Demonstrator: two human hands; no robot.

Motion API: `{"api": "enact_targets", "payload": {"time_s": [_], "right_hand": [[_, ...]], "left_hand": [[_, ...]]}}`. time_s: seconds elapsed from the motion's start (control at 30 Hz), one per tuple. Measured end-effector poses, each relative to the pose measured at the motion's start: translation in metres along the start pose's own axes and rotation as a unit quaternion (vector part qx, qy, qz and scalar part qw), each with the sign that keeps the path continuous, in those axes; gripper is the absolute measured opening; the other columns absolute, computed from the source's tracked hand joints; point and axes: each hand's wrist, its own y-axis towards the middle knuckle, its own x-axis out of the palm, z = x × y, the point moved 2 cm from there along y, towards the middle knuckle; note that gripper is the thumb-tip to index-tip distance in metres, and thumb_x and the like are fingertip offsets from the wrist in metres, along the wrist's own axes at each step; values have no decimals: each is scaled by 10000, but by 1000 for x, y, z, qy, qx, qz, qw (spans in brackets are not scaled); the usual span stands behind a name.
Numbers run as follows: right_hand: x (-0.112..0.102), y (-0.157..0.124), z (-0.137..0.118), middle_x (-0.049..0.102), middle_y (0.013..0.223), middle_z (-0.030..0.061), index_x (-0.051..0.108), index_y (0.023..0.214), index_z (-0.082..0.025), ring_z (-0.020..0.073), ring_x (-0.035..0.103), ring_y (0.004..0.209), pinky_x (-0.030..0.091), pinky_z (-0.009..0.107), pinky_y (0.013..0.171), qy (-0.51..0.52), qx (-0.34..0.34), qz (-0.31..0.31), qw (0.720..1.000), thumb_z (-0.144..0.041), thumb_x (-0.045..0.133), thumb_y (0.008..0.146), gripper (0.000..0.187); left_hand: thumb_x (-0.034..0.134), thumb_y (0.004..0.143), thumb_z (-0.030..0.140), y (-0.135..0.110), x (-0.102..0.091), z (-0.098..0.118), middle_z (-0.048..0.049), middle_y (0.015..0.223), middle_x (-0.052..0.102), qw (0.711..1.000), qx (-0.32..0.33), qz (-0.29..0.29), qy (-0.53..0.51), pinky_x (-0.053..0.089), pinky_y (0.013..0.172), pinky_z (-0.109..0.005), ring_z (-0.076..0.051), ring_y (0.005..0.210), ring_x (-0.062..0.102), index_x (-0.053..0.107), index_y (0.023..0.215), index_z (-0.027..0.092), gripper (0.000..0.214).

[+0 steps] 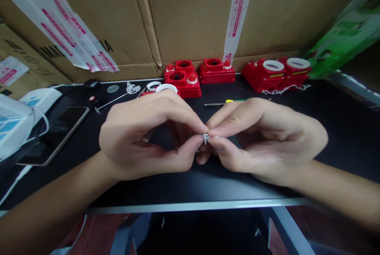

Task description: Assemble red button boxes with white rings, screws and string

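Close in front of me, above the black table, my left hand (145, 132) and my right hand (270, 140) meet at the fingertips. Between them is a small silver metal piece (205, 138), its narrow end pointing down; it looks like a screw, but is too small to tell for sure. Thumb and forefinger of each hand are closed in a pinch on it. The other fingers curl behind and are partly hidden. Beyond my right hand lies a screwdriver (215, 104) with a yellow and green handle, mostly covered by the fingers.
Red boxes (216, 75) with round openings stand along the back, before a cardboard wall (190, 17). Two red housings with white rings (273, 65) sit back right, a white chain (285, 89) beside them. At left are a phone (56, 134), a power strip (18, 116) and another chain (132, 88).
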Motion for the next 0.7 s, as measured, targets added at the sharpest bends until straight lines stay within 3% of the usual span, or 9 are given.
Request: {"api": "enact_targets", "payload": {"time_s": [0.13, 0.3, 0.5, 0.7], "right_hand": [[-1, 1, 3, 815, 932, 41, 748, 1013, -205, 166, 823, 760, 689, 231, 666, 3, -11, -4, 1000, -54, 842, 877, 224], [-3, 2, 3, 819, 907, 20, 743, 1006, -226, 149, 807, 746, 667, 213, 670, -50, -36, -19, 998, -78, 856, 871, 230], [-3, 3, -3, 827, 897, 20, 735, 941, -226, 129, 799, 740, 662, 199, 686, -105, -36, -44, 993, -89, 812, 909, 160], [-2, 4, -4, 831, 885, 18, 756, 932, -212, 121, 805, 773, 638, 173, 672, -114, -36, -85, 989, -116, 809, 925, 109]], "left_hand": [[886, 872, 209, 0, -1, -2, -24, 821, 770, 1000, 16, 6, -26, 543, 542, -244, -145, 687, 712, 749, 987, 224, 179], [909, 838, 265, 3, -4, -3, -1, 795, 753, 999, 20, -27, -31, 555, 550, -261, -151, 676, 708, 718, 922, 241, 210], [824, 781, 117, 6, -4, 2, 39, 670, 683, 998, -8, -58, -8, 525, 514, -256, -126, 554, 636, 614, 754, 244, 247], [759, 728, 84, 3, -1, 5, 60, 596, 615, 998, -35, -61, 0, 468, 451, -243, -102, 470, 551, 535, 689, 241, 277]]}}
